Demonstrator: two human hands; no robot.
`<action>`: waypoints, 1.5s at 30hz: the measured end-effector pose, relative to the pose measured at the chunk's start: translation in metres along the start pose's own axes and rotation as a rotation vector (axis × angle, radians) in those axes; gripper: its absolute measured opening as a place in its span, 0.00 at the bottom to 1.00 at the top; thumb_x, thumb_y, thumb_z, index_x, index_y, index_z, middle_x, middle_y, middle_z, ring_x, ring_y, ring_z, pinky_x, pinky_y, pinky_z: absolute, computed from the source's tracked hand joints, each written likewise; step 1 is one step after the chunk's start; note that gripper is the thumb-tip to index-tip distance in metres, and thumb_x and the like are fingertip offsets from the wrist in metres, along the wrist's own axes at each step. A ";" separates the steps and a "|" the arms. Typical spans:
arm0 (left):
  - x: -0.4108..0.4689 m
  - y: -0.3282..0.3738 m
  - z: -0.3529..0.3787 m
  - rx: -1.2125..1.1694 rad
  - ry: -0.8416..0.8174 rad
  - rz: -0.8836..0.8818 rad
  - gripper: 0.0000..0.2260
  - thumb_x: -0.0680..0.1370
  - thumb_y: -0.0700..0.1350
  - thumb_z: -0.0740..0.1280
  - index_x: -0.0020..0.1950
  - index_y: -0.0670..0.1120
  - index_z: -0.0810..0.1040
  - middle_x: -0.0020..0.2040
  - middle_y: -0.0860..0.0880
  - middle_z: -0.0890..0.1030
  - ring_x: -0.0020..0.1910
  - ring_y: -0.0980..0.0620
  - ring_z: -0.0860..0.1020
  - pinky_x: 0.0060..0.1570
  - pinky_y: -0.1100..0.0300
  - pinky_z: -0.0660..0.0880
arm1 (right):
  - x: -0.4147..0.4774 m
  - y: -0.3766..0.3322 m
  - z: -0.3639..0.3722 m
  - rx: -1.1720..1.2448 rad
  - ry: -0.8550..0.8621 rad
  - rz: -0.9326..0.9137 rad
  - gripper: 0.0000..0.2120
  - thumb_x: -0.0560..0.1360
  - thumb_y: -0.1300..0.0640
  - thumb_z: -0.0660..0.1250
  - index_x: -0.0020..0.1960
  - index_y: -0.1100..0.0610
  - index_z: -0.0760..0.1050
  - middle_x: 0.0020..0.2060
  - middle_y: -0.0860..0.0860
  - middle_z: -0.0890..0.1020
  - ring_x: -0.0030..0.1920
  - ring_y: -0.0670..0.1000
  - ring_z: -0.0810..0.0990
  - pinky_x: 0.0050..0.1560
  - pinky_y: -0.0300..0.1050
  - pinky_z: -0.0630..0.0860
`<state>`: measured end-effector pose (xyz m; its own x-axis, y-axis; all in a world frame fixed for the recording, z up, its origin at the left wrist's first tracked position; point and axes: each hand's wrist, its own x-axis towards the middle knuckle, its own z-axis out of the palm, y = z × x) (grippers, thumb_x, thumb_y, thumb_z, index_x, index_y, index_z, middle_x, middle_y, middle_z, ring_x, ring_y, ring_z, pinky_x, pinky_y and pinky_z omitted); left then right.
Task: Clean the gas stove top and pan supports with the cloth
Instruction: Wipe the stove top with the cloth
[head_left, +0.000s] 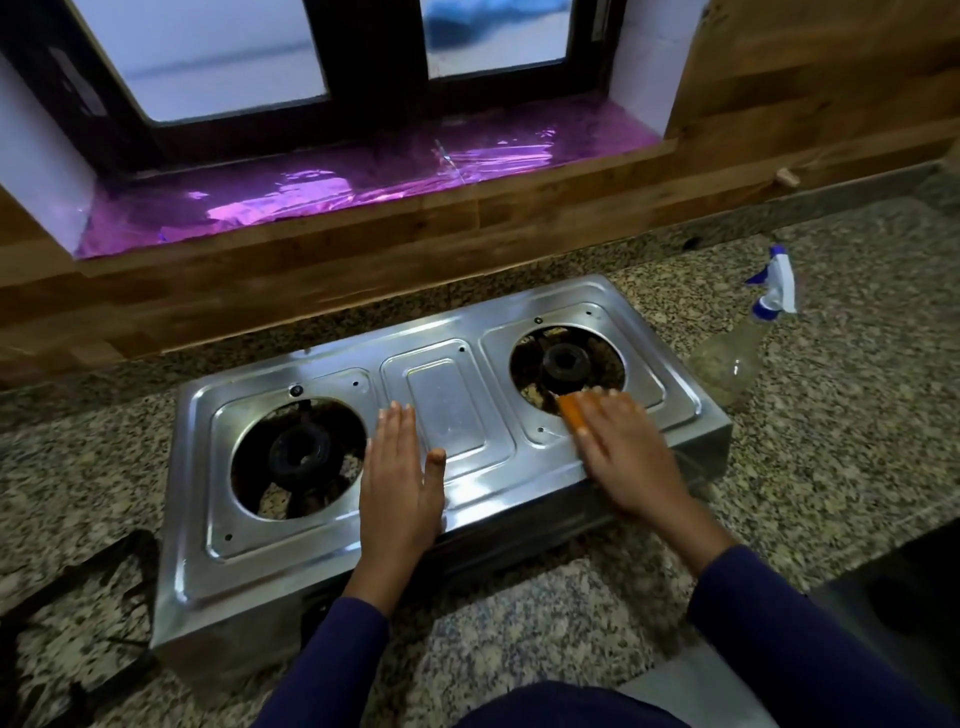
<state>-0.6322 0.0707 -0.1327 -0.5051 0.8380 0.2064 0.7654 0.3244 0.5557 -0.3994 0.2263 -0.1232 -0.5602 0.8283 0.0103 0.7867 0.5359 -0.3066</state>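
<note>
A steel two-burner gas stove (447, 410) sits on the granite counter with its pan supports off, so both round burner openings show. My left hand (402, 473) lies flat, fingers together, on the stove top between the left burner (298, 457) and the middle panel. My right hand (621, 449) presses an orange cloth (571, 410) onto the steel at the near edge of the right burner (566, 364). Most of the cloth is hidden under that hand. Black pan supports (78, 587) lie on the counter at the far left, dim and partly cut off.
A clear spray bottle (737, 353) with a blue and white trigger stands just right of the stove. A wooden wall strip and a window sill lined with purple foil (363, 176) run behind it. The counter's front edge drops off at the lower right.
</note>
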 end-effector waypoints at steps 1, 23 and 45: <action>0.000 0.001 0.000 0.007 -0.007 0.005 0.41 0.78 0.70 0.35 0.80 0.44 0.56 0.80 0.46 0.56 0.80 0.51 0.51 0.77 0.48 0.53 | 0.006 0.020 -0.006 -0.021 0.025 0.078 0.28 0.81 0.43 0.46 0.78 0.53 0.59 0.77 0.54 0.64 0.77 0.58 0.61 0.76 0.57 0.59; 0.002 -0.001 0.001 -0.005 -0.010 0.024 0.43 0.77 0.70 0.36 0.77 0.42 0.63 0.78 0.45 0.63 0.78 0.49 0.57 0.76 0.47 0.57 | -0.004 -0.096 0.033 0.015 -0.097 -0.411 0.26 0.81 0.47 0.53 0.77 0.53 0.62 0.76 0.55 0.65 0.77 0.55 0.61 0.78 0.55 0.54; 0.001 -0.001 0.003 0.108 -0.043 0.040 0.42 0.78 0.70 0.37 0.77 0.42 0.64 0.78 0.44 0.64 0.78 0.48 0.58 0.76 0.50 0.56 | -0.026 -0.007 0.011 -0.036 0.155 0.176 0.29 0.81 0.46 0.48 0.77 0.58 0.59 0.75 0.59 0.66 0.75 0.60 0.62 0.76 0.60 0.56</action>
<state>-0.6320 0.0722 -0.1354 -0.4572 0.8687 0.1907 0.8245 0.3336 0.4570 -0.3932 0.1988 -0.1313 -0.3691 0.9233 0.1060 0.8791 0.3838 -0.2827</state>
